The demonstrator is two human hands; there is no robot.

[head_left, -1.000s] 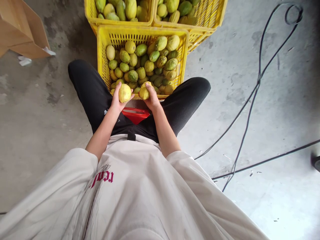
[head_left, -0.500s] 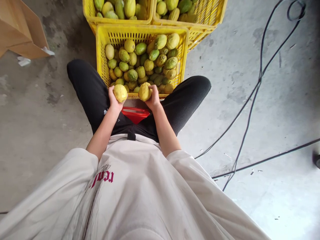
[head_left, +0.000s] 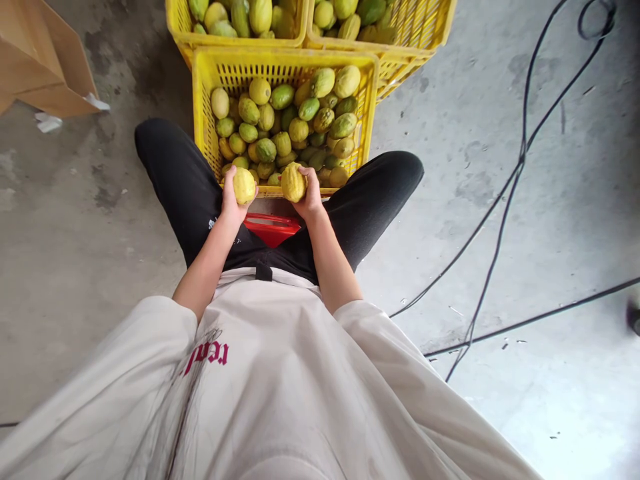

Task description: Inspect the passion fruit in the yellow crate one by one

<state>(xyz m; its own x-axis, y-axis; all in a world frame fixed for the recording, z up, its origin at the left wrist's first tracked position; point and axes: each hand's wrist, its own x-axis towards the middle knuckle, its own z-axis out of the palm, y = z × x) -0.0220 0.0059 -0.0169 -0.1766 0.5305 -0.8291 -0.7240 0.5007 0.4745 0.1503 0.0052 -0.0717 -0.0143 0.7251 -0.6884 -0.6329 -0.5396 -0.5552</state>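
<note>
My left hand (head_left: 231,203) is closed around a round yellow fruit (head_left: 245,185). My right hand (head_left: 310,197) grips a second yellow fruit (head_left: 293,183), more oblong and ridged. Both hands hover at the near rim of a yellow plastic crate (head_left: 203,107) that stands between my knees and is filled with several green and yellow fruits (head_left: 283,127). I sit on a red stool (head_left: 270,229), in black trousers and a pale shirt.
Two more yellow crates (head_left: 400,40) of the same fruit stand behind the near one. A cardboard box (head_left: 43,60) lies at the upper left. Black cables (head_left: 505,193) run across the concrete floor on the right.
Both hands turned their fruits and rose slightly toward the crate rim; the right fruit now shows its ridged side.
</note>
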